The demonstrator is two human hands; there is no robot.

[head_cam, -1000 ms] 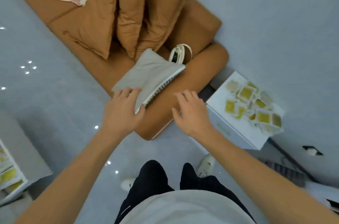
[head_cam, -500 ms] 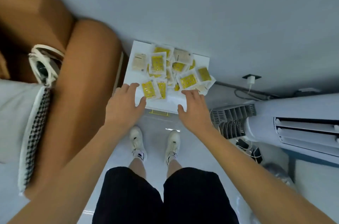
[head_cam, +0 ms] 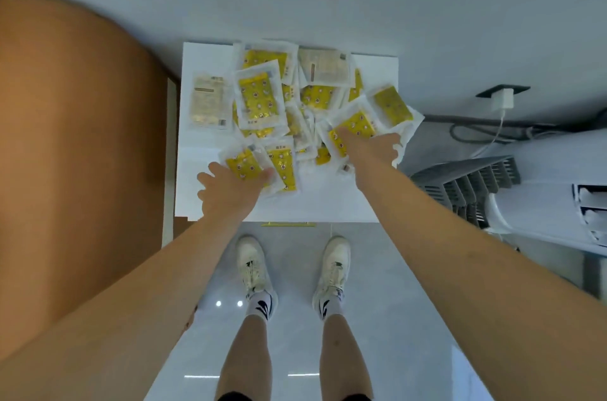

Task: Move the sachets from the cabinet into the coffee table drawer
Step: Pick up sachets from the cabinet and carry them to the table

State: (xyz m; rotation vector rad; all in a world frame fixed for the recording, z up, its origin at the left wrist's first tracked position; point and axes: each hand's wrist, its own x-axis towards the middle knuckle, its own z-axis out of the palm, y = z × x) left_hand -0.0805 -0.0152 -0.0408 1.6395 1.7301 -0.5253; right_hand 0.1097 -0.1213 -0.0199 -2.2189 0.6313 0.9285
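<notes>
A heap of several yellow and beige sachets (head_cam: pixel 259 98) lies on the white cabinet (head_cam: pixel 328 203) top in front of me. My left hand (head_cam: pixel 226 193) reaches onto the heap's near left edge, and its thumb and fingers pinch a yellow sachet (head_cam: pixel 244 162). My right hand (head_cam: pixel 369 147) is at the heap's right side, its fingers curled into the pile around another yellow sachet (head_cam: pixel 354 126). The fingertips of both hands are partly hidden by the packets. The coffee table drawer is out of view.
A brown sofa arm (head_cam: pixel 82 137) stands close to the cabinet's left side. A white floor air conditioner (head_cam: pixel 542 197) lies to the right, with a charger (head_cam: pixel 502 98) and cables on the wall behind. My feet stand just before the cabinet on the glossy floor.
I have turned from the sofa to the cabinet and come closer. Both hands moved from its front edge onto the sachet heap and closed on packets.
</notes>
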